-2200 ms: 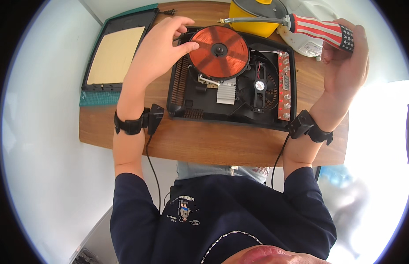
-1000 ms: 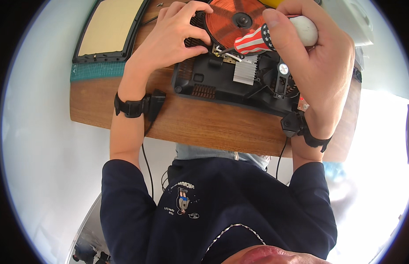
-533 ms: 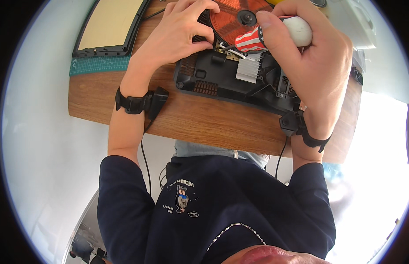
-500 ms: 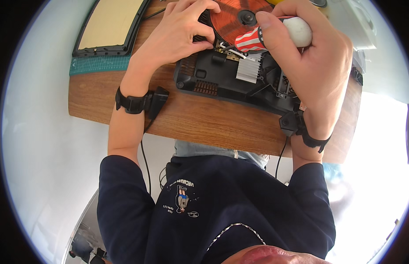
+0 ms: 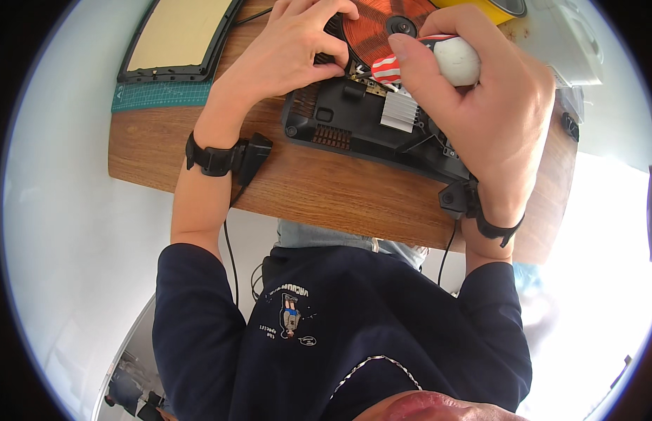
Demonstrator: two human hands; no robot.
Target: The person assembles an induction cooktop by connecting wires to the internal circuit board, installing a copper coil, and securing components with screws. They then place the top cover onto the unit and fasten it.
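Observation:
An opened induction cooker with a black housing (image 5: 322,156) lies on the table, its round copper coil (image 5: 371,35) at the far side. My right hand (image 5: 498,112) is closed round a screwdriver (image 5: 457,62) with a red-and-white striped handle and a pale end cap. The screwdriver points left, down toward the coil's near edge; its tip is hard to make out. My left hand (image 5: 287,52) is at the coil's left edge, fingers curled, thumb and forefinger close together beside the tip. What they pinch is hidden. A silver heat sink (image 5: 400,112) sits in the housing near the coil.
At the back left, a black-framed panel (image 5: 185,38) rests on a green cutting mat (image 5: 157,97). A yellow round container (image 5: 498,8) and a white plastic box (image 5: 568,45) stand at the back right. The wooden table's near edge (image 5: 326,219) is close to me; cables hang from my wrist devices.
The screwdriver handle has swung left and its end cap now faces me more. My right hand has shifted slightly left with it; the left hand keeps its place at the coil.

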